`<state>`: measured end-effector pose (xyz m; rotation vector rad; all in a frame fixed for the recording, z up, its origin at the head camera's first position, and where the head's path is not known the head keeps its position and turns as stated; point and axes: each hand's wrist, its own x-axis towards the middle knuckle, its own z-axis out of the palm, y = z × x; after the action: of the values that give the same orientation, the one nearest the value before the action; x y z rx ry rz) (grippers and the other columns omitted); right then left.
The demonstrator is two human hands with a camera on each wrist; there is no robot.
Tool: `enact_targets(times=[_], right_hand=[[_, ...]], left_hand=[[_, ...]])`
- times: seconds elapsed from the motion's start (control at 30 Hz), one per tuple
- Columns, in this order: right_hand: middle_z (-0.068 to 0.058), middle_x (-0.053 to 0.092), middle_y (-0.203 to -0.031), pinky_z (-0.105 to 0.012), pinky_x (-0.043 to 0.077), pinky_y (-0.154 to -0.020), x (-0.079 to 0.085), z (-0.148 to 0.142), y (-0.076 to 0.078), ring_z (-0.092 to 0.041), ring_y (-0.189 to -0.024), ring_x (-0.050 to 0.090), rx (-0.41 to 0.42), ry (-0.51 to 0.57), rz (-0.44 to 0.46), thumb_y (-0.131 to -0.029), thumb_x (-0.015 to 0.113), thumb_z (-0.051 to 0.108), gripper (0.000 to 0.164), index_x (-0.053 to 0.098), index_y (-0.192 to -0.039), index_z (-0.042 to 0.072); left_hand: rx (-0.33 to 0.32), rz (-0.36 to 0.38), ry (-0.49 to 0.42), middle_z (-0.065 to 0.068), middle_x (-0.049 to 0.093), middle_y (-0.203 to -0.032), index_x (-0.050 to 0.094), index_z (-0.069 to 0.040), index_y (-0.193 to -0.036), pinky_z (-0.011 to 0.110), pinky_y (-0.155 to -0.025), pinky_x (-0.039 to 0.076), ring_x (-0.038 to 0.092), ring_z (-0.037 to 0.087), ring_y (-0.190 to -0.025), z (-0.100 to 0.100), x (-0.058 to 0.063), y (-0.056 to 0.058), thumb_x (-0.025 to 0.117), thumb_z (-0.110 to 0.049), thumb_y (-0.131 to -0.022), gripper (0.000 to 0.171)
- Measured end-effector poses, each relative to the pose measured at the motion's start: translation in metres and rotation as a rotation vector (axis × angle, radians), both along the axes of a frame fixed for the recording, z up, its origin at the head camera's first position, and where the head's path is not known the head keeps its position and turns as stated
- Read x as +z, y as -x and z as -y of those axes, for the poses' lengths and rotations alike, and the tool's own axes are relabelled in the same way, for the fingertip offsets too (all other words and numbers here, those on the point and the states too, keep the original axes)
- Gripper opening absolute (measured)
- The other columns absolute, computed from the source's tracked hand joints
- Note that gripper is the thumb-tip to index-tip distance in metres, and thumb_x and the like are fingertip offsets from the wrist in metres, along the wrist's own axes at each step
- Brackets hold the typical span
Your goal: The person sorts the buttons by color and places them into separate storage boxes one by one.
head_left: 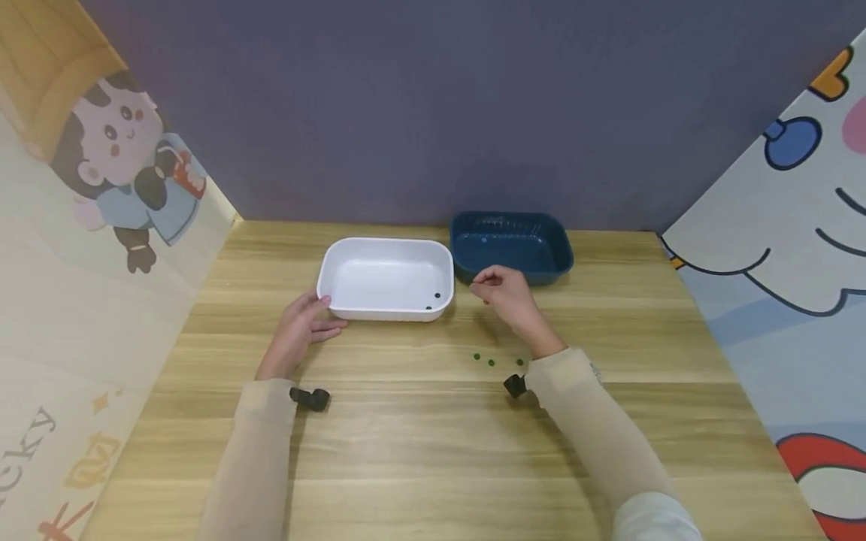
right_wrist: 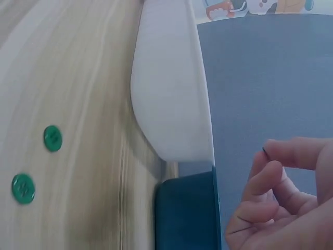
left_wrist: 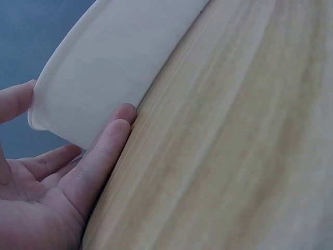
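My left hand (head_left: pixel 294 334) holds the near left corner of a white tray (head_left: pixel 386 313). One fingertip lies at the rim, while other fingers (left_wrist: pixel 99 156) rest against the wall low down by the tabletop. Between the fingertips of my right hand (head_left: pixel 507 297) is a small thin button (right_wrist: pixel 266 152), seen edge-on and dark. That hand is raised just in front of the near left corner of a dark blue tray (head_left: pixel 541 275). Two dark green buttons (head_left: pixel 437 295) lie in the white tray's near right corner. Several green buttons (right_wrist: pixel 52 138) sit on the table, nearer the person.
Both trays stand side by side on the wooden table (head_left: pixel 406 451) near a grey-purple back wall (head_left: pixel 419 113). A small light blue piece (head_left: pixel 483 240) shows inside the dark blue tray. Cartoon-printed walls flank the table on both sides.
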<state>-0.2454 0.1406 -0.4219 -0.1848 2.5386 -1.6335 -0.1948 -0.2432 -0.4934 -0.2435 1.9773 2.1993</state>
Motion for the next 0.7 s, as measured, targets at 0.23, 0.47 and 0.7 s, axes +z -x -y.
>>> enact_targets(times=[0.23, 0.47, 0.7], right_hand=[[-0.011, 0.068, -0.094, -0.041, 0.053, -0.075, 0.0, 0.015, 0.006, -0.031, -0.085, 0.059, -0.022, 0.096, 0.043, -0.094, 0.07, 0.008, 0.014, 0.067, -0.102, -0.003], [-0.01, 0.067, -0.089, -0.035, 0.051, -0.07, 0.004, 0.028, 0.009, -0.02, -0.074, 0.056, -0.014, 0.101, 0.041, -0.093, 0.071, 0.009, 0.015, 0.069, -0.101, -0.003], [-0.005, 0.064, -0.081, -0.029, 0.045, -0.061, 0.004, 0.037, 0.013, -0.019, -0.07, 0.055, -0.021, 0.095, 0.051, -0.093, 0.072, 0.009, 0.013, 0.069, -0.099, -0.002]], left_hand=[[-0.006, -0.003, 0.012, 0.034, 0.044, -0.143, 0.026, 0.0, -0.157, 0.039, -0.089, 0.058, 0.072, 0.03, -0.099, 0.001, -0.001, -0.002, 0.057, -0.038, -0.104, 0.072], [-0.009, -0.007, 0.016, 0.033, 0.045, -0.143, 0.026, 0.002, -0.156, 0.039, -0.089, 0.058, 0.072, 0.03, -0.1, 0.002, -0.002, -0.003, 0.057, -0.036, -0.104, 0.071], [-0.02, -0.018, 0.016, 0.033, 0.046, -0.143, 0.026, 0.002, -0.156, 0.04, -0.091, 0.057, 0.07, 0.034, -0.103, 0.001, 0.0, -0.003, 0.056, -0.036, -0.105, 0.071]])
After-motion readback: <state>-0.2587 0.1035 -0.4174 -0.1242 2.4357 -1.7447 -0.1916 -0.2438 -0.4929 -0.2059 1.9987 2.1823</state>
